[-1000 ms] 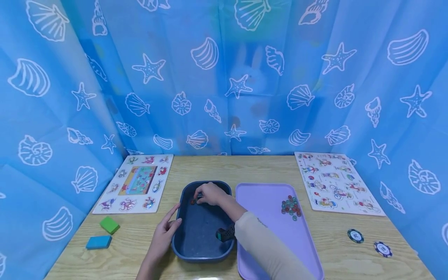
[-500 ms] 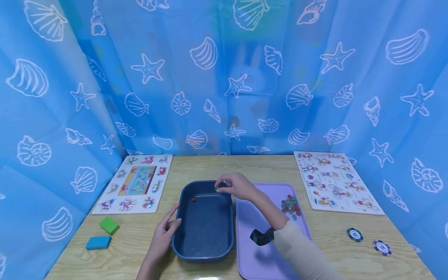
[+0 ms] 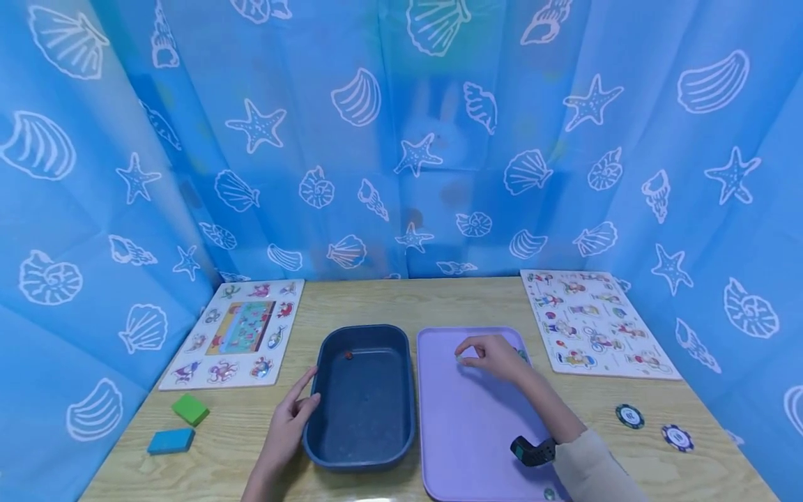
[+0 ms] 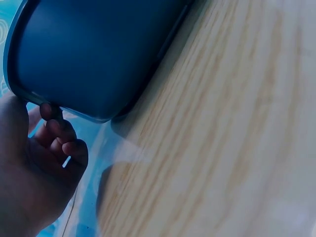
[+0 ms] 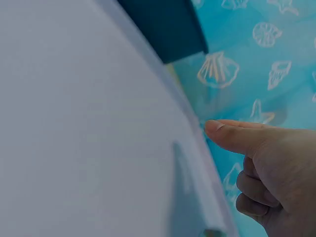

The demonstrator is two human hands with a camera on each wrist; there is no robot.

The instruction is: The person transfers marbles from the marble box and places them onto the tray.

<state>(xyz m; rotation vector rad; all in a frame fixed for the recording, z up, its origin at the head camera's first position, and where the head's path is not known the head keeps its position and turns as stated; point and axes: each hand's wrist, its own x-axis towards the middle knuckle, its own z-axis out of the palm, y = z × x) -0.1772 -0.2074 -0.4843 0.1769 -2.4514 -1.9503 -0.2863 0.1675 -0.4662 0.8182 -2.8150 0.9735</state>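
Over the purple tray (image 3: pixel 464 418), my right hand (image 3: pixel 498 359) pinches a small pale green glass bead (image 3: pixel 459 358) between thumb and forefinger. From the right wrist the thumb (image 5: pixel 232 136) hides the bead, and the other fingers are curled in. My left hand (image 3: pixel 285 422) grips the left rim of the dark blue basin (image 3: pixel 360 464), its thumb and fingertips at the edge, also visible from the left wrist. A red bead (image 3: pixel 348 355) lies inside the basin near its far left corner. Red and green beads (image 3: pixel 522 354) at the tray's far right are mostly hidden behind my right hand.
A green bead (image 3: pixel 549 493) sits near the tray's front edge. Left are a green block (image 3: pixel 191 409), a blue block (image 3: pixel 171 441) and a picture puzzle board (image 3: pixel 219 341). Right are another puzzle board (image 3: pixel 596 324) and two poker chips (image 3: pixel 629 416). A blue curtain (image 3: pixel 376 139) hangs behind.
My right hand has gone from inside the basin out to the right over the tray, with the pinched bead. The red bead stays in the basin, and my left hand keeps its place.
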